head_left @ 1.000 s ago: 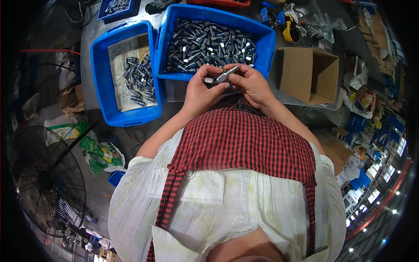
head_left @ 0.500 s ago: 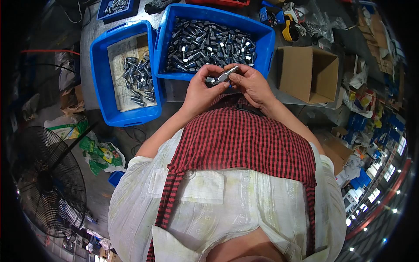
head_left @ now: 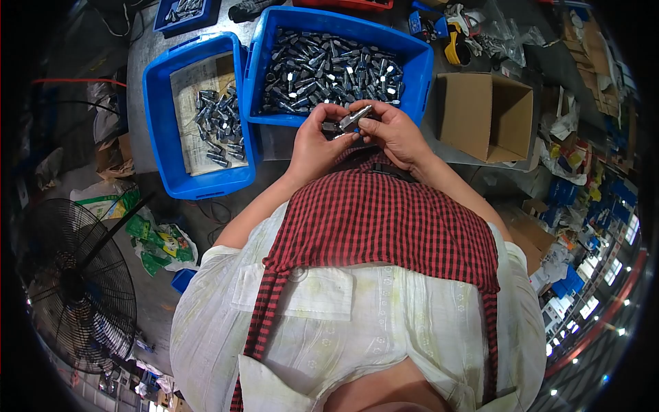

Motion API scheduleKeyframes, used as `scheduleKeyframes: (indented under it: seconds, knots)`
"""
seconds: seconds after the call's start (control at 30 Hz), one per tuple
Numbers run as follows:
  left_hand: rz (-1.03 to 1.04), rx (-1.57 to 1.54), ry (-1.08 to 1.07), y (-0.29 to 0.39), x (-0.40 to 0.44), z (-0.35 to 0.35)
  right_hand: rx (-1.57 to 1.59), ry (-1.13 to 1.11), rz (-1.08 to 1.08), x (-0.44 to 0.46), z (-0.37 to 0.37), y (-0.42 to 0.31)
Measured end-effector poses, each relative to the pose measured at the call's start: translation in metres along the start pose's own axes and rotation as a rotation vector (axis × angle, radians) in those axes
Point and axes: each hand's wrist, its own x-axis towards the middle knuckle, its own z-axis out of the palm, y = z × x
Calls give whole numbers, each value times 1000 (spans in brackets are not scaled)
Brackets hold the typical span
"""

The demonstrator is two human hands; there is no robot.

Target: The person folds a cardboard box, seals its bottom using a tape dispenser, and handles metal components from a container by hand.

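Observation:
In front of the apron, both of my hands are close together at the near edge of the large blue bin [head_left: 425, 75]. My right hand [head_left: 398, 135] pinches a shiny metal fitting [head_left: 353, 121] with a hexagonal body and narrower tip, tilted up to the right. Curled around another metal piece [head_left: 331, 127], my left hand [head_left: 312, 143] is closed; its palm side is partly hidden. Many similar fittings [head_left: 322, 69] fill the large bin. A smaller blue bin [head_left: 159, 123] on the left holds a loose pile of fittings [head_left: 221, 120] on a paper lining.
To the right is an open cardboard box [head_left: 463, 117]. Yellow-and-black tape-like tool [head_left: 454, 48] and plastic bags lie behind it. A small blue tray [head_left: 180, 29] of metal parts sits at the back left. A large fan [head_left: 75, 281] stands on the floor at the left.
The fitting in my right hand has shifted slightly left and turned a little steeper. My hands otherwise keep nearly the same place, and the bins have not moved.

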Motion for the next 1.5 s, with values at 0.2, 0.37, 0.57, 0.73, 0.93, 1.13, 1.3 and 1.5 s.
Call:
scheduleKeyframes:
  seconds: [0.2,0.37,0.57,0.73,0.93,1.13,1.3,1.5]
  knots:
    - [-196,-475,-133,-4,0,-5,229,14,-15,5,-7,8]
    - [-390,-1021,-298,-4,3,-7,460,-16,-35,3,-10,4]
    - [-470,-1085,-153,-5,6,-7,34,15,-68,1,2,4]
    - [-354,-808,-191,-1,1,0,-190,88,-123,1,0,9]
    - [-319,-398,-240,-2,-2,1,-5,95,-115,-1,-1,8]
    - [-330,-475,-259,-9,0,0,41,51,-124,-1,-5,10]
    - [-325,-509,-408,-6,3,-6,50,55,-117,-2,-3,10]
    - [-445,-640,-376,-5,1,-9,56,62,-103,-2,-2,11]
